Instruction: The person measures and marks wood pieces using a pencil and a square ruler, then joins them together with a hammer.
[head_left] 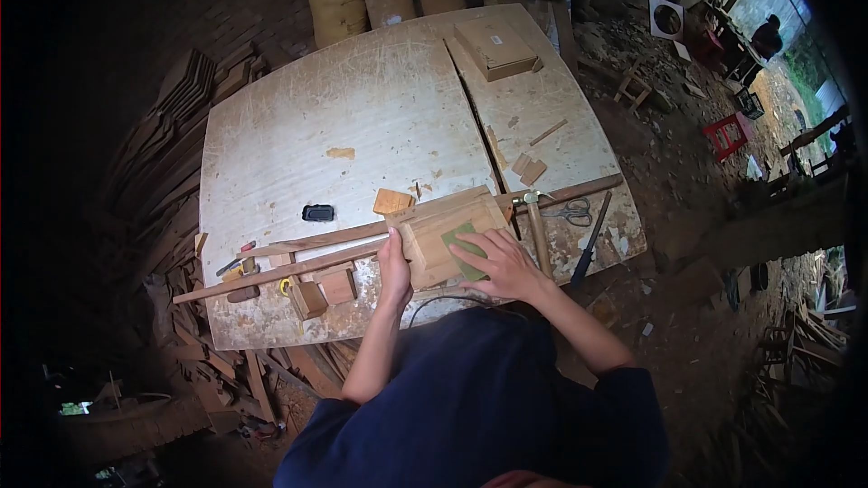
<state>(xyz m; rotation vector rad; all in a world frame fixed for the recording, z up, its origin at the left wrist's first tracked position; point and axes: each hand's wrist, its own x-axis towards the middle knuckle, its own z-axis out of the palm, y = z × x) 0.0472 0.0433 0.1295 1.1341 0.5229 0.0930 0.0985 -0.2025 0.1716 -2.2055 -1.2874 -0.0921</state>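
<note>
A flat wooden board point(425, 244) lies near the front edge of the table. My left hand point(394, 269) grips its left edge, thumb up along the side. Under the fingers of my right hand point(503, 264) is a green sheet of sandpaper point(458, 237), pressed flat on the board's face. Just right of the board lies a hammer point(539, 235), its head toward the far side. Beyond the board's top left corner is a small orange-brown wood block point(394, 201). Long wooden strips point(289, 269) run out to the left of the board.
Scissors point(571, 211) and a dark-handled long tool point(591, 239) lie at the right. Small wood blocks point(337, 285), a yellow tape measure point(286, 286) and a black case point(318, 212) sit left. A cardboard box point(495, 47) stands at the far right of the worn table point(334, 117).
</note>
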